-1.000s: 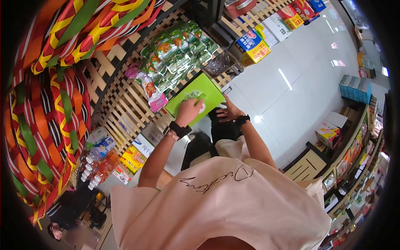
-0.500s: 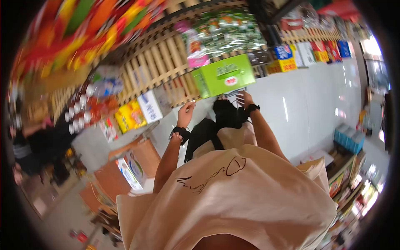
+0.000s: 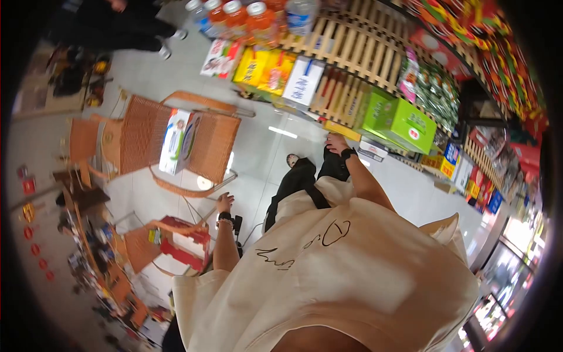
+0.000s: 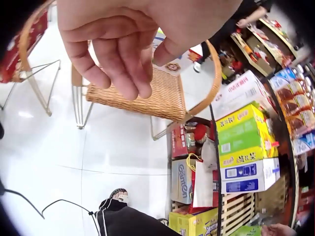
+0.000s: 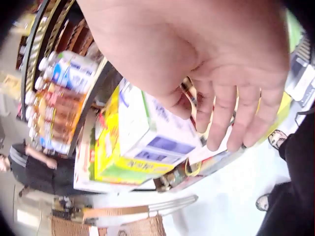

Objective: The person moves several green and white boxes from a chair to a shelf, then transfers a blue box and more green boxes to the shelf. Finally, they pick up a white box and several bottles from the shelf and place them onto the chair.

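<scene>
My left hand [image 3: 224, 203] hangs beside a woven wicker armchair [image 3: 141, 132], its fingers loosely bent around nothing. In the left wrist view those fingers hang in front of the chair seat [image 4: 160, 101]. A white printed box [image 3: 173, 141] sits on the chair. My right hand [image 3: 336, 143] is low beside the slatted shelf, nearest the bright green boxes [image 3: 404, 126] at its edge. Loosely extended and holding nothing, the right fingers [image 5: 224, 115] overlap the goods behind them in the right wrist view.
The slatted shelf [image 3: 352, 44] carries orange drink bottles [image 3: 258, 23], a yellow box [image 3: 251, 69] and a white box [image 3: 303, 79]. A second chair with a red seat [image 3: 182, 243] stands at lower left. Another person in dark clothes [image 3: 117, 26] stands at upper left.
My left hand has come off the green box and swung away from it, now near the wicker chair. The body has turned left, so the shelf has shifted right in view.
</scene>
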Demonstrator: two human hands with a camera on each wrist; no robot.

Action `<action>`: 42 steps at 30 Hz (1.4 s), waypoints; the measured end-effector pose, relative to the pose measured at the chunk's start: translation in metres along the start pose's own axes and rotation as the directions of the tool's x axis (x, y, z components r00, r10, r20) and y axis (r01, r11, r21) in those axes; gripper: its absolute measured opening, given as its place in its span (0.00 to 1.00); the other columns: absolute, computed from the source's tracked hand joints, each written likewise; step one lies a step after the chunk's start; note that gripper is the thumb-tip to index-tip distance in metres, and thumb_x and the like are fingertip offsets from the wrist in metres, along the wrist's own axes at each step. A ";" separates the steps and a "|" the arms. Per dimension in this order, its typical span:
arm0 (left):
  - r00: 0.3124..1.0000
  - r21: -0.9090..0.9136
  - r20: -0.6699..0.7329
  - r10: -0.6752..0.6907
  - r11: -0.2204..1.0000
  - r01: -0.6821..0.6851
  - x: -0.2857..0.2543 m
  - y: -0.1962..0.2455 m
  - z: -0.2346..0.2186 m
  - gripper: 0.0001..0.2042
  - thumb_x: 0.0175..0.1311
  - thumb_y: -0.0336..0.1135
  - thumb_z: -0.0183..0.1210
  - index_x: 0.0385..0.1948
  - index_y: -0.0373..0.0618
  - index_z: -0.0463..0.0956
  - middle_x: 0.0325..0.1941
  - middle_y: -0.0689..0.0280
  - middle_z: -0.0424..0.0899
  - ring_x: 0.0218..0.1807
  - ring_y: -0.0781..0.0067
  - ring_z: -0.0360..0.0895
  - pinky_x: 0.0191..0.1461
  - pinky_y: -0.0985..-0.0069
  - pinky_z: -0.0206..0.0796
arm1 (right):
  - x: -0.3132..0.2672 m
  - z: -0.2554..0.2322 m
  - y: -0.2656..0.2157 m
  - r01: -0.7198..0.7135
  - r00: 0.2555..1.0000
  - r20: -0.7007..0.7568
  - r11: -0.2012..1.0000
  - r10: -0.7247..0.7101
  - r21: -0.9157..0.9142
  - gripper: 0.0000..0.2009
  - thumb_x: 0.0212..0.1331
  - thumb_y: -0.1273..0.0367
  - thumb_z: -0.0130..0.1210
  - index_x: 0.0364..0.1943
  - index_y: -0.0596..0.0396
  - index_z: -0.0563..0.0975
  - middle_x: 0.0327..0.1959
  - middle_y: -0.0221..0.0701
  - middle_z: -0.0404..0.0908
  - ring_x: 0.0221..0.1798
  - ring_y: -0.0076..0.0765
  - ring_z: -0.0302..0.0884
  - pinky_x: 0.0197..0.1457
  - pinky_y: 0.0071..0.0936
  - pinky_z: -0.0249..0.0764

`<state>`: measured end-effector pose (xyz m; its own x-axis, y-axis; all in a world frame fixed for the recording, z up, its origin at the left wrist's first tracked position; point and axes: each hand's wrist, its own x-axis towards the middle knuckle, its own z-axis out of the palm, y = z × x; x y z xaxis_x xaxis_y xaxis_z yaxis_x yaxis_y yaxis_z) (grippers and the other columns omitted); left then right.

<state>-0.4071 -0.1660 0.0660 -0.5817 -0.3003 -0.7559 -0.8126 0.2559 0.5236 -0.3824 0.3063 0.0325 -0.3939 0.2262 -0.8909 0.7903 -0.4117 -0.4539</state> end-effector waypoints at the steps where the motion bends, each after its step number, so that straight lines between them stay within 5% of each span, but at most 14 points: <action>1: 0.999 -0.064 -0.018 -0.046 0.997 0.044 -0.001 -0.019 -0.006 0.13 0.47 0.42 0.44 0.31 0.45 0.69 0.24 0.63 0.74 0.24 0.75 0.70 0.23 0.82 0.57 | 0.000 0.024 -0.005 0.042 0.999 0.022 0.993 -0.040 -0.109 0.10 0.41 0.62 0.44 0.27 0.49 0.69 0.21 0.28 0.74 0.17 0.25 0.66 0.18 0.21 0.62; 6: 0.996 -0.304 -0.008 -0.087 0.949 0.081 -0.033 -0.103 0.011 0.13 0.50 0.40 0.39 0.31 0.45 0.69 0.23 0.64 0.74 0.23 0.77 0.69 0.20 0.85 0.56 | -0.022 0.134 -0.034 0.192 0.951 0.304 0.870 -0.051 -0.455 0.12 0.41 0.61 0.43 0.28 0.51 0.69 0.22 0.28 0.72 0.19 0.24 0.65 0.20 0.19 0.62; 9: 0.988 -0.438 0.110 -0.105 0.888 0.143 -0.063 -0.135 0.044 0.13 0.49 0.41 0.41 0.30 0.45 0.70 0.22 0.66 0.74 0.21 0.79 0.69 0.18 0.85 0.56 | -0.031 0.194 -0.044 0.281 0.918 0.397 0.691 0.010 -0.666 0.13 0.42 0.60 0.42 0.29 0.53 0.69 0.23 0.29 0.71 0.20 0.23 0.65 0.20 0.20 0.62; 12: 0.963 -0.242 0.211 -0.169 0.945 0.219 -0.091 -0.126 0.051 0.12 0.49 0.41 0.42 0.30 0.46 0.70 0.22 0.66 0.74 0.23 0.80 0.69 0.19 0.86 0.56 | -0.020 0.249 -0.042 0.245 0.903 0.414 0.654 0.114 -0.716 0.14 0.42 0.59 0.44 0.31 0.52 0.68 0.24 0.30 0.71 0.21 0.23 0.65 0.22 0.18 0.63; 18: 0.969 -0.424 0.030 -0.245 0.875 0.235 -0.057 -0.125 0.013 0.13 0.49 0.40 0.42 0.30 0.45 0.70 0.25 0.65 0.75 0.26 0.78 0.71 0.24 0.85 0.58 | 0.005 0.345 -0.019 0.233 0.846 0.471 0.622 0.249 -0.748 0.14 0.41 0.61 0.43 0.32 0.53 0.66 0.25 0.30 0.71 0.21 0.25 0.63 0.22 0.20 0.61; 23: 0.990 -0.391 -0.119 -0.078 0.920 0.026 0.033 -0.073 -0.051 0.13 0.49 0.39 0.43 0.29 0.40 0.70 0.24 0.63 0.74 0.24 0.78 0.69 0.26 0.84 0.59 | 0.022 0.427 -0.028 0.025 0.834 0.412 0.720 0.367 -0.693 0.12 0.41 0.62 0.43 0.29 0.52 0.67 0.24 0.29 0.71 0.22 0.24 0.63 0.24 0.20 0.61; 26: 0.960 -0.310 -0.260 0.104 0.933 -0.185 0.089 -0.001 -0.093 0.11 0.50 0.36 0.42 0.28 0.40 0.70 0.23 0.64 0.73 0.26 0.78 0.69 0.28 0.84 0.59 | 0.027 0.486 -0.040 0.012 0.845 0.431 0.796 0.315 -0.605 0.10 0.41 0.62 0.44 0.25 0.52 0.68 0.22 0.28 0.71 0.20 0.22 0.62 0.24 0.19 0.60; 28: 0.894 0.000 -0.383 0.233 0.968 -0.252 0.124 0.050 -0.116 0.10 0.50 0.34 0.43 0.26 0.39 0.70 0.22 0.63 0.73 0.26 0.77 0.69 0.30 0.83 0.59 | 0.040 0.520 -0.044 0.004 0.801 0.519 0.865 0.298 -0.502 0.10 0.42 0.63 0.43 0.26 0.53 0.67 0.21 0.27 0.71 0.21 0.22 0.63 0.23 0.20 0.61; 30: 0.882 -0.003 -0.413 0.229 0.968 -0.253 0.155 0.113 -0.136 0.09 0.49 0.33 0.43 0.24 0.39 0.70 0.21 0.61 0.73 0.26 0.77 0.69 0.31 0.83 0.60 | 0.041 0.558 -0.055 0.028 0.801 0.538 0.879 0.265 -0.475 0.09 0.43 0.63 0.43 0.24 0.53 0.68 0.20 0.26 0.70 0.21 0.21 0.63 0.23 0.18 0.60; 32: 0.834 -0.019 -0.453 0.315 0.932 -0.362 0.193 0.159 -0.147 0.09 0.48 0.34 0.45 0.24 0.39 0.69 0.22 0.58 0.73 0.27 0.68 0.72 0.30 0.78 0.61 | 0.034 0.591 -0.073 -0.157 0.773 0.540 0.926 0.332 -0.343 0.13 0.43 0.61 0.45 0.30 0.54 0.68 0.27 0.29 0.70 0.30 0.23 0.65 0.31 0.19 0.63; 34: 0.815 -0.072 -0.391 0.427 0.869 -0.490 0.226 0.197 -0.152 0.08 0.47 0.33 0.46 0.24 0.39 0.69 0.24 0.57 0.73 0.28 0.66 0.71 0.31 0.76 0.61 | 0.032 0.613 -0.083 -0.243 0.775 0.540 0.944 0.327 -0.223 0.10 0.43 0.62 0.45 0.25 0.53 0.69 0.24 0.27 0.70 0.28 0.22 0.64 0.28 0.18 0.61; 37: 0.791 0.242 -0.237 0.564 0.823 -0.514 0.264 0.214 -0.144 0.08 0.44 0.33 0.46 0.26 0.42 0.70 0.29 0.57 0.71 0.33 0.58 0.67 0.37 0.70 0.59 | 0.058 0.633 -0.081 -0.335 0.772 0.543 0.937 0.331 -0.094 0.09 0.43 0.62 0.44 0.20 0.52 0.69 0.21 0.25 0.70 0.26 0.20 0.64 0.25 0.18 0.60; 40: 0.792 0.395 -0.147 0.593 0.769 -0.502 0.274 0.217 -0.138 0.09 0.44 0.34 0.46 0.27 0.42 0.68 0.30 0.57 0.70 0.33 0.57 0.67 0.37 0.69 0.59 | 0.073 0.640 -0.066 -0.408 0.786 0.500 0.913 0.363 -0.021 0.09 0.44 0.62 0.42 0.20 0.50 0.69 0.20 0.24 0.70 0.24 0.19 0.63 0.24 0.17 0.59; 42: 0.836 0.357 -0.102 0.540 0.804 -0.476 0.270 0.215 -0.139 0.10 0.43 0.36 0.47 0.28 0.42 0.67 0.31 0.57 0.70 0.34 0.57 0.67 0.37 0.68 0.59 | 0.075 0.640 -0.053 -0.429 0.699 0.668 0.897 0.255 0.106 0.09 0.44 0.61 0.41 0.21 0.47 0.70 0.19 0.22 0.69 0.22 0.19 0.62 0.23 0.14 0.56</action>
<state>-0.7438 -0.3201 0.0294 -0.9283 -0.2068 -0.3090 -0.3638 0.6766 0.6402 -0.7546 -0.2202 -0.0203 -0.3870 -0.5369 -0.7497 0.8284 -0.5595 -0.0269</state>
